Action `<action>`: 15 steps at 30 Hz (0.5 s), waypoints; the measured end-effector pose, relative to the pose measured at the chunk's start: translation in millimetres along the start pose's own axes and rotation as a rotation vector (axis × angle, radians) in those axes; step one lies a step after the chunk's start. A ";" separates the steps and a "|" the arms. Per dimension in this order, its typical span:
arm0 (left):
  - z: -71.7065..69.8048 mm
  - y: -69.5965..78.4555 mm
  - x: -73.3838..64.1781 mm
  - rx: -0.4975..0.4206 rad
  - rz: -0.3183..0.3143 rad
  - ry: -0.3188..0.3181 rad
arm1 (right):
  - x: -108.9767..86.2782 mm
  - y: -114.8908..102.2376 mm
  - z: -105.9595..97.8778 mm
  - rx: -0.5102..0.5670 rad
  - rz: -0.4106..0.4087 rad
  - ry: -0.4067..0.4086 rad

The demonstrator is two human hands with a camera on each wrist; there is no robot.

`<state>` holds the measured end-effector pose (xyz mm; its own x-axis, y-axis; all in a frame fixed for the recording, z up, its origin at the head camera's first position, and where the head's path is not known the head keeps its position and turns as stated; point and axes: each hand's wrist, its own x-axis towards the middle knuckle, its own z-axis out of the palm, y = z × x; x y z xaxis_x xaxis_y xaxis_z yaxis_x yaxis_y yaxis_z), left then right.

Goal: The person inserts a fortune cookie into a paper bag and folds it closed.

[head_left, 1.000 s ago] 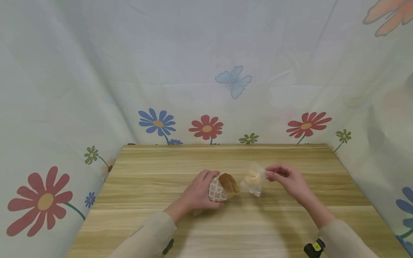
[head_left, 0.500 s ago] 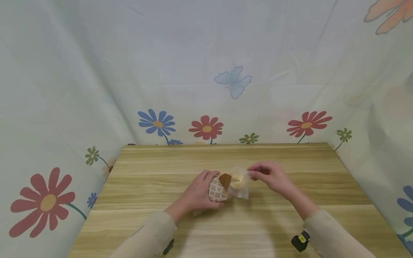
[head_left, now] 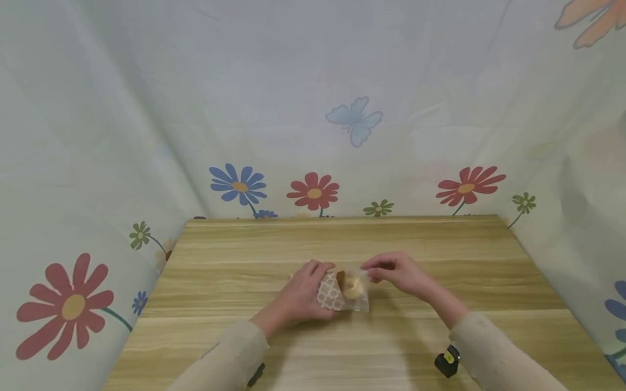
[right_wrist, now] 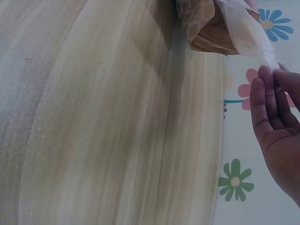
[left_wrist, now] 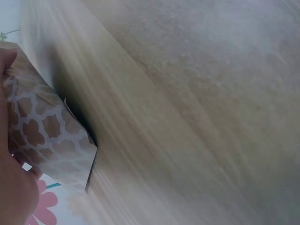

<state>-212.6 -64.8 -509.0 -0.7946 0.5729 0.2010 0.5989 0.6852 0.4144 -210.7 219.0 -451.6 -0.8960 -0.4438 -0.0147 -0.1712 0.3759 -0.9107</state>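
The left hand (head_left: 305, 294) is wrapped round a patterned paper bag (head_left: 330, 292), whose brown open mouth faces the right hand (head_left: 398, 272). That hand pinches one edge of a clear bag (head_left: 362, 302) between thumb and fingertips; inside it is something pale yellow (head_left: 354, 288), too blurred to name. The hands are apart, with both bags between them. The clear bag sits right at the paper bag's mouth, overlapping it; how far in it reaches, I cannot tell.

The step in hand looks like feeding the clear bag into the paper one. I judge that the next move calls for the left hand to hold the mouth wide while the right pushes the clear bag inward, without its loose corners snagging on the rim.

Farther out are two pale sleeves, the left (head_left: 230, 347) and the right (head_left: 494, 347), with a small black device (head_left: 446, 363) beside the right one. Beneath lies a wooden table (head_left: 391, 233); behind it hangs a flowered cloth (head_left: 274, 98).
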 end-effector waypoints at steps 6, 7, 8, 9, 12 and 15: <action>3.7 -1.1 0.5 0.021 -0.007 -0.027 | 0.5 9.8 4.6 0.062 0.015 -0.048; 4.2 -1.1 0.6 0.024 -0.004 -0.029 | 0.6 12.2 4.9 0.075 0.021 -0.053; 4.8 -1.1 0.7 0.028 0.000 -0.032 | 0.8 14.1 5.2 0.088 0.025 -0.057; 5.4 -1.2 0.9 0.029 0.004 -0.036 | 1.0 15.9 5.4 0.095 0.029 -0.062; 6.7 -1.3 1.1 0.031 0.019 -0.046 | 1.8 20.3 5.9 0.098 0.055 -0.069; 7.7 -2.2 1.0 0.030 0.022 -0.059 | 3.4 22.9 6.7 0.082 0.067 -0.080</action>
<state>-214.0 -62.3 -516.6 -0.7745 0.6128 0.1570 0.6196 0.6849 0.3834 -214.9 220.6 -475.2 -0.8684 -0.4841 -0.1068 -0.0749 0.3410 -0.9371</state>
